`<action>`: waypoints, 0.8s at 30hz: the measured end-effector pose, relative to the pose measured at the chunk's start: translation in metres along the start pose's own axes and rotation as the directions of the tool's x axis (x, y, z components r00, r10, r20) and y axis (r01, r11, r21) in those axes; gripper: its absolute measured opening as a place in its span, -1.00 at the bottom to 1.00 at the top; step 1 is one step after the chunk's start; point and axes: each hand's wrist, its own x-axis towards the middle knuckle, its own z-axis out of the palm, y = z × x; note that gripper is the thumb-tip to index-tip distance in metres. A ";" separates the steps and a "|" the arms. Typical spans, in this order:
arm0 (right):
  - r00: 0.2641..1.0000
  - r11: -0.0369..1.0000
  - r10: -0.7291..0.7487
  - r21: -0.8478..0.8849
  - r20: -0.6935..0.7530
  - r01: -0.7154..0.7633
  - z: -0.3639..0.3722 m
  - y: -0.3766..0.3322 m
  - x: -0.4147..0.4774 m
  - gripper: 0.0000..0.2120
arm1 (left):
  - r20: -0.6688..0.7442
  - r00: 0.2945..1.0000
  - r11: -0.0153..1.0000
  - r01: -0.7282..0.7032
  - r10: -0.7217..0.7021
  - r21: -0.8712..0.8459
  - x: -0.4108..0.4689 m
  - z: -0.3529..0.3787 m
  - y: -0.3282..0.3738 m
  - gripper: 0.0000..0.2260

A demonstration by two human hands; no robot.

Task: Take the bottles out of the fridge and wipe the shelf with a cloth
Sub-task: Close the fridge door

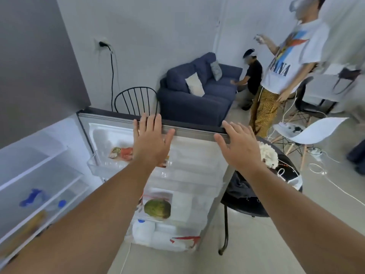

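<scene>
The fridge door (197, 159) stands wide open in front of me. My left hand (151, 141) rests with spread fingers on the door's top edge. My right hand (240, 144) lies flat on the same edge near the door's outer corner. Neither hand holds anything. At the lower left the fridge interior shows glass shelves (43, 186) with clear bottles with blue caps (59, 203) lying on one shelf, blurred. A white fluffy cloth (269, 155) lies on a black round table (262, 206) to the right of the door.
Door racks hold a packet (121, 153), a green round fruit (157, 208) and white containers (144, 231). A black wire chair (136, 99) and blue sofa (199, 91) stand behind the door. Two people (284, 72) stand at right, near a white chair (314, 131) and floor cables.
</scene>
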 end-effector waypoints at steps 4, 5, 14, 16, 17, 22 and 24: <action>0.996 0.996 -0.083 -0.020 0.026 0.084 -0.019 0.002 -0.013 -0.45 | -0.093 0.994 0.998 -0.061 0.058 -0.029 -0.005 -0.001 -0.010 -0.42; 0.989 0.992 -0.123 -0.014 0.081 0.125 -0.028 0.001 -0.016 -0.47 | -0.094 0.993 0.997 -0.069 0.065 -0.041 -0.008 -0.002 -0.012 -0.43; 0.507 0.747 -0.576 0.665 0.641 0.008 -0.054 -0.057 0.000 -0.53 | -0.174 0.978 0.969 0.067 -0.110 -0.237 -0.065 -0.033 0.001 -0.55; 0.459 0.637 -0.689 0.771 0.561 0.012 -0.034 -0.077 -0.009 -0.52 | -0.107 0.978 0.926 0.132 -0.180 -0.354 -0.087 -0.049 0.005 -0.59; 0.455 0.577 -0.737 0.816 0.500 0.037 -0.025 -0.090 -0.016 -0.52 | -0.032 0.976 0.896 0.186 -0.217 -0.404 -0.102 -0.058 0.006 -0.57; 0.488 0.349 -0.854 0.894 0.180 0.280 0.017 -0.159 -0.043 -0.46 | 0.303 0.907 0.861 0.389 -0.294 -0.328 -0.189 -0.117 0.013 -0.34; 0.465 0.286 -0.881 0.883 0.090 0.371 0.026 -0.187 -0.050 -0.38 | 0.363 0.858 0.879 0.445 -0.363 -0.173 -0.221 -0.145 0.013 -0.26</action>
